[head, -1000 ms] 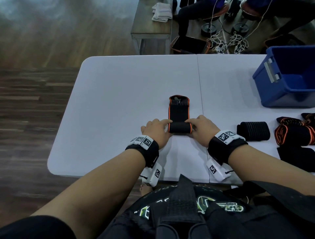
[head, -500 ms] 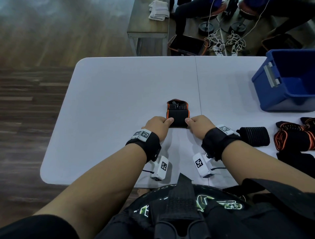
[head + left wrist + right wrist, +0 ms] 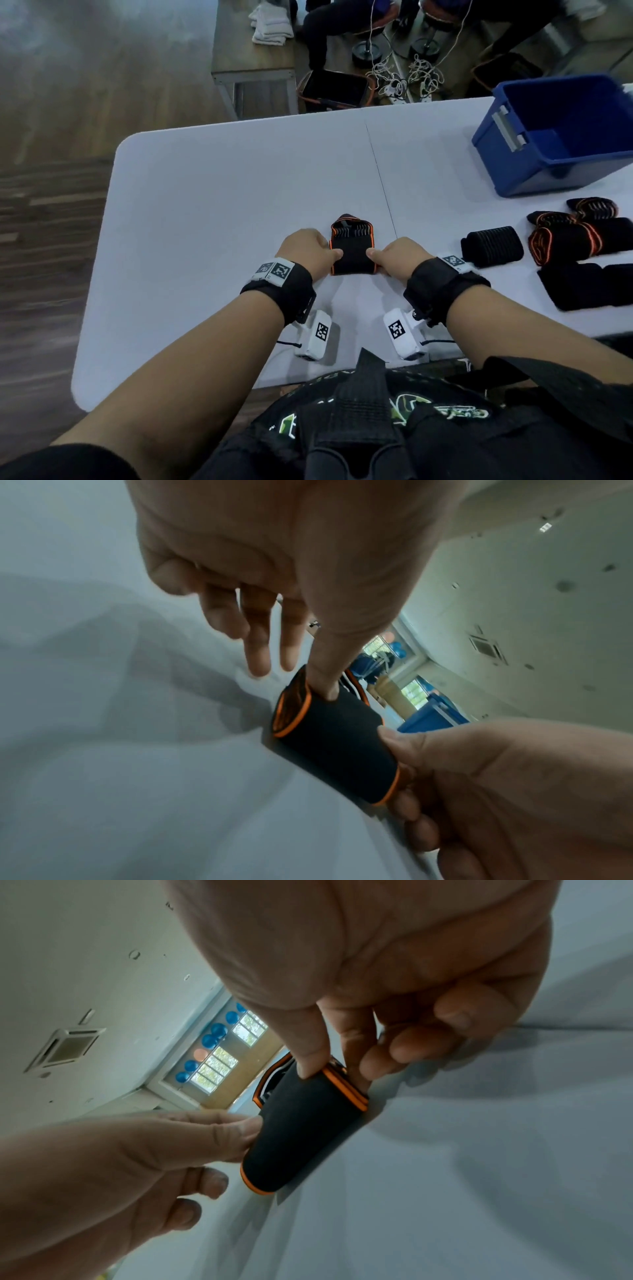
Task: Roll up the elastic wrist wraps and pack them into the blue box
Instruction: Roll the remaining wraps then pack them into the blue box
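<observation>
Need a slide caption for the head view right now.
Both hands roll an orange-edged wrist wrap on the white table.

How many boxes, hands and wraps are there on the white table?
Blue box: 1
Hands: 2, left hand and right hand
Orange-edged wrap pinched by both: 1
Plain black rolled wrap: 1
Pile of wraps at the edge: too overlapped to count
Total counted: 5
</observation>
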Motion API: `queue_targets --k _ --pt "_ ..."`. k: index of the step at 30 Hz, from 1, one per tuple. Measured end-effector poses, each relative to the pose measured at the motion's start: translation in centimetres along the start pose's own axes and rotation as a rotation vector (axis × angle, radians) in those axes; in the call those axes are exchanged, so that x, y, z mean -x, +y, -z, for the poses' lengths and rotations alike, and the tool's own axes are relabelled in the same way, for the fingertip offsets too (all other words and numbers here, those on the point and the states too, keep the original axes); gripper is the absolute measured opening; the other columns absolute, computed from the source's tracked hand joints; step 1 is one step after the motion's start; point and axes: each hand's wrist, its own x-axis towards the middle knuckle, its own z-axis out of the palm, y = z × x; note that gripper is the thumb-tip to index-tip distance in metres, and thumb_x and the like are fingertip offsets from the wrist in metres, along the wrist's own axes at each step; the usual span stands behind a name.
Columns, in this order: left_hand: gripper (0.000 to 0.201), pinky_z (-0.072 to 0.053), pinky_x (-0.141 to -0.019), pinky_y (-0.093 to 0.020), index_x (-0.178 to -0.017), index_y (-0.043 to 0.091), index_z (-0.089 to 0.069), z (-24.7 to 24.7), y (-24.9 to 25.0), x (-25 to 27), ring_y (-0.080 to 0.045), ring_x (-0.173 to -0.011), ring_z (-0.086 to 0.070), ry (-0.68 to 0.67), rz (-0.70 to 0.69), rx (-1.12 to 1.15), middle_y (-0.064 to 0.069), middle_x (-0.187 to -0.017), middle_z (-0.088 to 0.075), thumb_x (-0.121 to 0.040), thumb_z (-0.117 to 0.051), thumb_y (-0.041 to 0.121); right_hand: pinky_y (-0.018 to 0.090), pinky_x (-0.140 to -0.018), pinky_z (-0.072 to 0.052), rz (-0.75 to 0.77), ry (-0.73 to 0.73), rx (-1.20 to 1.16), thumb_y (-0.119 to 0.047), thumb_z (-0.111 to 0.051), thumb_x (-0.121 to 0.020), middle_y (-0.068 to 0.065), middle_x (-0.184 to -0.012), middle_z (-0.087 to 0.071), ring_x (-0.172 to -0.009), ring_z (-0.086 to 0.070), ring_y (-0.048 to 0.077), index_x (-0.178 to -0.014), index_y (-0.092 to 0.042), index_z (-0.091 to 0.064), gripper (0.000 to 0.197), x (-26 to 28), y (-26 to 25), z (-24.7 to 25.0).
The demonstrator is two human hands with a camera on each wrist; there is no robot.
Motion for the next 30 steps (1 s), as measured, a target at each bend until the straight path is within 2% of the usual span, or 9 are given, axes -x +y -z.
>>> queue_targets --k 2,3,6,9,11,14,19,24,30 --pt "0.035 -0.049 -0.090 -0.029 -0.116 0.022 -0.068 0.4 -0.1 0.4 -0.019 -0.101 -0.063 0.008 -0.121 0.006 0.001 -0.107 -0.069 -0.084 -0.075 0.034 0.033 -0.059 -0.036 -0.034 0.037 -0.015 -0.046 -0.055 -0.095 0.007 -0.059 -0.049 -0.058 -0.048 0.025 -0.059 -0.008 -0.049 0.053 1.0 0.4 -0.6" --pt "0.037 -0.048 -0.091 -0.029 -0.120 0.021 -0.068 0.5 -0.1 0.6 -0.020 -0.105 -0.062 -0.013 -0.175 -0.039 0.000 -0.109 -0.069 -0.085 -0.075 0.032 0.033 -0.059 -0.035 -0.049 0.062 -0.037 -0.046 -0.057 -0.094 0.007 -0.058 -0.047 -0.059 -0.049 0.026 -0.056 -0.009 -0.047 0.053 1.6 0.8 -0.9" --pt "0.031 -0.045 -0.084 -0.027 -0.113 0.021 -0.071 0.0 0.7 1.0 -0.019 -0.102 -0.061 -0.061 -0.294 -0.163 0.003 -0.099 -0.066 -0.085 -0.074 0.034 0.035 -0.062 -0.042 -0.101 0.145 -0.131 -0.048 -0.059 -0.091 0.011 -0.063 -0.058 -0.066 -0.056 0.031 -0.059 -0.007 -0.054 0.051 3.9 2.5 -2.0" --pt "0.023 -0.044 -0.078 -0.027 -0.099 0.023 -0.070 -1.5 1.9 1.6 -0.016 -0.092 -0.060 -0.135 -0.369 -0.203 0.006 -0.091 -0.064 -0.082 -0.077 0.036 0.041 -0.073 -0.056 -0.173 0.264 -0.275 -0.049 -0.059 -0.090 0.018 -0.079 -0.071 -0.074 -0.068 0.034 -0.080 0.000 -0.065 0.050 6.4 5.1 -3.4" --pt "0.023 -0.042 -0.071 -0.027 -0.090 0.024 -0.067 -3.0 3.0 2.3 -0.015 -0.086 -0.060 -0.179 -0.426 -0.227 0.009 -0.083 -0.062 -0.079 -0.079 0.039 0.043 -0.074 -0.057 -0.218 0.379 -0.354 -0.046 -0.061 -0.090 0.015 -0.082 -0.070 -0.074 -0.068 0.034 -0.088 -0.005 -0.060 0.041 8.0 7.0 -4.3" --pt "0.026 -0.045 -0.070 -0.030 -0.089 0.022 -0.066 -5.8 5.3 3.8 -0.016 -0.084 -0.060 -0.207 -0.519 -0.243 0.007 -0.083 -0.064 -0.079 -0.079 0.040 0.040 -0.074 -0.056 -0.291 0.544 -0.468 -0.041 -0.064 -0.087 0.005 -0.086 -0.066 -0.073 -0.067 0.028 -0.087 -0.019 -0.052 0.025 10.8 9.9 -4.9" --pt "0.029 -0.053 -0.080 -0.037 -0.094 0.020 -0.065 -10.2 8.6 6.4 -0.022 -0.091 -0.062 -0.202 -0.638 -0.254 0.000 -0.093 -0.070 -0.083 -0.073 0.045 0.027 -0.072 -0.049 -0.362 0.757 -0.468 -0.022 -0.068 -0.084 0.000 -0.083 -0.071 -0.083 -0.067 0.021 -0.085 -0.016 -0.071 0.007 13.9 13.7 -4.4" --pt "0.023 -0.050 -0.081 -0.033 -0.105 0.013 -0.072 -12.8 10.9 7.6 -0.028 -0.099 -0.065 -0.233 -0.702 -0.244 -0.008 -0.100 -0.074 -0.096 -0.061 0.031 0.019 -0.077 -0.041 -0.343 0.808 -0.464 -0.016 -0.066 -0.087 0.006 -0.101 -0.073 -0.096 -0.066 0.022 -0.103 -0.011 -0.076 0.019 14.8 16.5 -3.0" --pt "0.028 -0.047 -0.088 -0.028 -0.119 0.013 -0.071 -15.0 13.2 8.3 -0.024 -0.106 -0.066 -0.190 -0.675 -0.222 -0.006 -0.112 -0.074 -0.096 -0.062 0.027 0.029 -0.095 -0.050 -0.215 0.773 -0.545 -0.015 -0.065 -0.088 0.008 -0.121 -0.059 -0.096 -0.065 0.020 -0.115 -0.013 -0.068 0.028 13.9 19.7 -1.3"
